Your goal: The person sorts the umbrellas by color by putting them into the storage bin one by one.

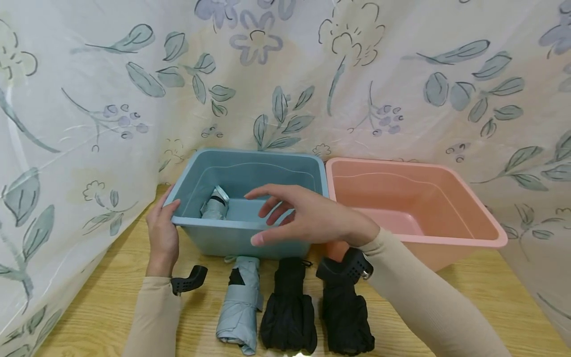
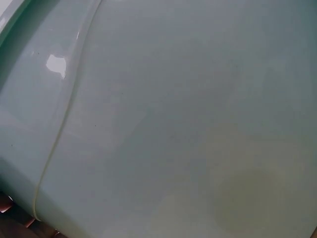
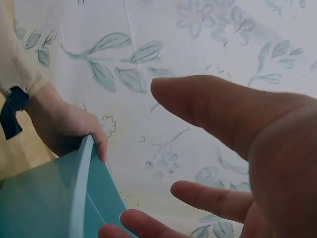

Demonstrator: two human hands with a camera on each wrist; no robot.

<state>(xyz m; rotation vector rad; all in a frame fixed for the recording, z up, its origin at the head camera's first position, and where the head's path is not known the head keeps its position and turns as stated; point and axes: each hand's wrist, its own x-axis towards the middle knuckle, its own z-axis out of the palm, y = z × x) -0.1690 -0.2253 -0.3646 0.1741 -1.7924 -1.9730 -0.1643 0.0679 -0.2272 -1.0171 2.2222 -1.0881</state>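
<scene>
One wood-grained table (image 1: 102, 297) carries a pink bin (image 1: 388, 186) right of centre and a blue bin (image 1: 209, 238) beside it mid-frame, both mouth-up, which leaves their insides easy to reach. At the blue bin's left rim, the left hand (image 1: 162, 233) has its fingers gripping the edge, probably to steady it. Over the bin's front, the right hand (image 1: 308, 215) holds nothing, its fingers spread and slightly bent. Along the bottom, a grey-blue bundle (image 1: 241, 307), a middle black bundle (image 1: 289, 307) and a right-hand black bundle (image 1: 347, 310) lie in a row, seemingly for handy access. Inside the blue bin, toward its left, lies a pale, silvery-blue roll (image 1: 215, 206), black-banded.
</scene>
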